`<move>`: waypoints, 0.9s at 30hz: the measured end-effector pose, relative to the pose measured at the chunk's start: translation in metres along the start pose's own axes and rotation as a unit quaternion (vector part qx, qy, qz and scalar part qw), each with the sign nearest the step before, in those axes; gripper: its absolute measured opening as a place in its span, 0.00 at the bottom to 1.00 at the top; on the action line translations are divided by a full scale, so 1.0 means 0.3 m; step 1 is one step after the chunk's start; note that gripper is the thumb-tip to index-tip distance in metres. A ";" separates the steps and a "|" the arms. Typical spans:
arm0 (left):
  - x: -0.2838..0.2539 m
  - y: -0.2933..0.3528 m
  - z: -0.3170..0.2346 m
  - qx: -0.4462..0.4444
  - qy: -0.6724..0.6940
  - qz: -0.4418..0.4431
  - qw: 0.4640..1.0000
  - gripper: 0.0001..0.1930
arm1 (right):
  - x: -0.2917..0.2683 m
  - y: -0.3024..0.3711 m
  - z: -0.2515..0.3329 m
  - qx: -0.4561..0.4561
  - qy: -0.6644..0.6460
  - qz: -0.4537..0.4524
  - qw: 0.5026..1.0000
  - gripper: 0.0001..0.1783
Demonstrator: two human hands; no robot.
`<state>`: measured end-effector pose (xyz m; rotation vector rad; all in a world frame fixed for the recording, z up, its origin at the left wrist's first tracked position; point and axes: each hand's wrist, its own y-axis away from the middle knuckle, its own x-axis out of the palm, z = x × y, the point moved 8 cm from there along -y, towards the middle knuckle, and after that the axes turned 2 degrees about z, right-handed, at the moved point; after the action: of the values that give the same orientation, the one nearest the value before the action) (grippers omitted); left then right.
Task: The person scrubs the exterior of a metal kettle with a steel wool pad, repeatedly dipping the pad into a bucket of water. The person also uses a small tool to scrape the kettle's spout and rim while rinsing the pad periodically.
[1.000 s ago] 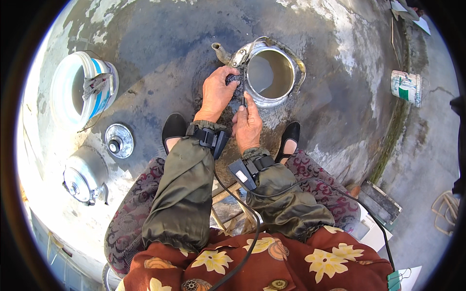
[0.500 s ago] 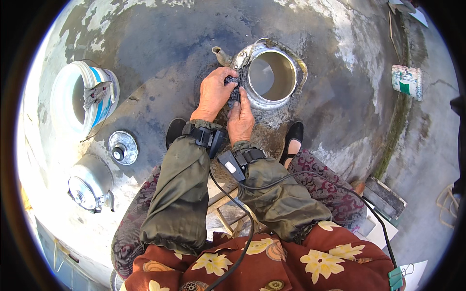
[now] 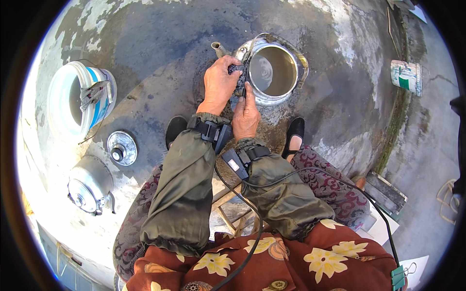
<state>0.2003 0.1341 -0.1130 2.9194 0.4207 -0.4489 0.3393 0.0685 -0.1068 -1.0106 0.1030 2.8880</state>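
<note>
A metal kettle [image 3: 273,100] without its lid stands on the wet concrete in front of me, murky water inside. Its spout [image 3: 219,48] points to the far left. My left hand [image 3: 217,87] is closed around a dark, mesh-like scouring pad [image 3: 239,81], pressed to the kettle's left side below the spout. Close beside it, my right hand [image 3: 246,117] pinches the lower end of the kettle's dark, strip-like handle [image 3: 246,68]. The right index finger points up along it, the other fingers curled. Both fingertips partly hide the pad and the kettle's wall.
On the left stands a white bucket [image 3: 104,114] with a grey rag [image 3: 93,94] over its rim. A metal lid [image 3: 127,154] and a second, lidded kettle [image 3: 99,174] are nearer me. A stained small bucket [image 3: 411,79] lies far right. Cables run from my wrists.
Both hands have shifted slightly right. The left hand and pad have moved a little up along the kettle's side, and the kettle has tilted or shifted slightly.
</note>
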 end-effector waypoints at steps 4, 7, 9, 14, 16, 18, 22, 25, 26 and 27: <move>0.001 -0.030 -0.003 0.012 -0.016 0.006 1.000 0.10 | 0.015 -0.072 0.051 -0.046 0.025 -0.012 0.999 0.22; 0.004 -0.034 0.013 -0.003 0.003 0.033 0.999 0.10 | -0.015 -0.072 0.102 -0.079 0.037 -0.033 0.996 0.22; 0.000 -0.031 0.010 0.016 0.002 0.034 0.999 0.10 | -0.024 -0.022 0.062 0.020 -0.025 0.019 0.999 0.22; 0.012 -0.033 0.027 0.015 -0.010 0.037 0.999 0.11 | -0.016 0.002 0.036 0.017 -0.002 0.038 0.999 0.22; 0.009 -0.033 0.012 0.043 -0.009 0.022 0.999 0.11 | 0.006 -0.027 0.032 0.001 -0.014 0.018 1.000 0.22; 0.007 -0.027 0.005 0.048 -0.007 0.018 0.999 0.10 | -0.004 -0.034 0.056 -0.046 0.010 -0.032 0.998 0.23; 0.012 -0.001 0.023 -0.019 -0.011 0.040 0.999 0.11 | 0.029 -0.025 0.006 0.088 0.008 0.031 0.996 0.23; 0.008 -0.015 -0.001 0.010 0.004 0.029 1.000 0.11 | 0.003 -0.051 0.077 -0.025 0.013 -0.031 0.999 0.23; 0.003 -0.022 -0.008 0.023 0.007 0.017 1.000 0.11 | 0.000 -0.057 0.087 -0.040 0.023 -0.047 0.998 0.22; -0.009 -0.024 -0.029 0.066 0.018 -0.003 0.998 0.11 | -0.006 -0.055 0.100 -0.062 0.029 -0.062 0.996 0.22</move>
<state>0.1980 0.1418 -0.1048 3.0595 0.4194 -0.4409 0.3237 0.0874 -0.0827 -1.0786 -0.1324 2.7834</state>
